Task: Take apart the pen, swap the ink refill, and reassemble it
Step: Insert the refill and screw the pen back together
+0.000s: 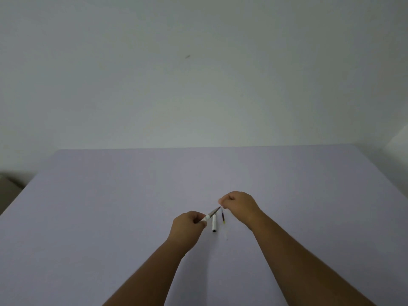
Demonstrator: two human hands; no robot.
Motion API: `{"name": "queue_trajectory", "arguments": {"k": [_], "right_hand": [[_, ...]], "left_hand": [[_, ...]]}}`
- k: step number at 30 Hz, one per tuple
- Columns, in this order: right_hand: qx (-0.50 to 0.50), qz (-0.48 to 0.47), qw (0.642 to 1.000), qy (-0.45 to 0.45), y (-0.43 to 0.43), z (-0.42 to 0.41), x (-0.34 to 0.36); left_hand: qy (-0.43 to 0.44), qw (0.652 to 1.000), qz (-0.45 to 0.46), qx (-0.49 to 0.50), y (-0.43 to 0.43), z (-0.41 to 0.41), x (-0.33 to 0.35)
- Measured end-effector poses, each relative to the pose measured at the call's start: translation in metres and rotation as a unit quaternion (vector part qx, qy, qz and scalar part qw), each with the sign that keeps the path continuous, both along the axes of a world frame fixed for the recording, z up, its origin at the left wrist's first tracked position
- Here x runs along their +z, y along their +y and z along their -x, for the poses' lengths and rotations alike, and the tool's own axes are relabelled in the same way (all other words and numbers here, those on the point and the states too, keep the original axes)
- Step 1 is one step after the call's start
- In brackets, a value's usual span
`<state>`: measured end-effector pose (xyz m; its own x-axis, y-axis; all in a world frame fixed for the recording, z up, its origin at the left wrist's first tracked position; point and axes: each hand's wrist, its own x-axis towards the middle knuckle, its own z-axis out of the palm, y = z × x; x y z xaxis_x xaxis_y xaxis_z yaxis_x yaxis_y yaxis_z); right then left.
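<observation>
My left hand (187,224) is closed around the white pen barrel (207,217), which points up and to the right. A thin dark refill (215,210) sticks out of the barrel's end toward my right hand (239,206), whose fingertips pinch at its tip. On the table between my hands lies a white pen cap or barrel piece (214,223) with a dark end. Just right of it lies a second thin refill (223,217), dark with a yellowish tip. The pinch itself is small and blurred.
The work surface is a wide pale lilac table (110,206) against a plain white wall. Its far edge runs across the middle of the view. A dim brown object (8,191) sits off the table's left side.
</observation>
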<state>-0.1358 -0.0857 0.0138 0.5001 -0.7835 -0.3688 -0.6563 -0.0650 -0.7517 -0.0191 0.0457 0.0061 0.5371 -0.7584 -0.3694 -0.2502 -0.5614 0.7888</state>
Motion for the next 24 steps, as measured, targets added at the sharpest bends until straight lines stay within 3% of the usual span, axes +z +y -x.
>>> {"name": "queue_trajectory", "arguments": {"k": [2, 6, 15, 19, 22, 24], "right_hand": [[-0.028, 0.043, 0.998, 0.048, -0.003, -0.003, -0.014], [0.015, 0.092, 0.984, 0.151, 0.006, -0.020, -0.051], [-0.002, 0.129, 0.971, 0.200, 0.016, -0.047, -0.090], [-0.054, 0.085, 0.986, 0.134, 0.015, -0.051, -0.083], [-0.129, 0.015, 0.991, -0.022, 0.009, -0.048, -0.068], [-0.194, -0.059, 0.969, -0.139, 0.004, -0.046, -0.054]], "left_hand": [[0.058, 0.997, -0.005, 0.056, 0.002, -0.005, -0.009], [0.119, 0.985, -0.022, 0.120, 0.004, -0.012, -0.026], [0.212, 0.967, -0.027, 0.142, 0.006, -0.020, -0.045], [0.233, 0.962, -0.026, 0.141, 0.005, -0.022, -0.046], [0.246, 0.959, -0.027, 0.135, 0.004, -0.022, -0.043], [0.255, 0.958, -0.026, 0.128, 0.004, -0.019, -0.040]]}}
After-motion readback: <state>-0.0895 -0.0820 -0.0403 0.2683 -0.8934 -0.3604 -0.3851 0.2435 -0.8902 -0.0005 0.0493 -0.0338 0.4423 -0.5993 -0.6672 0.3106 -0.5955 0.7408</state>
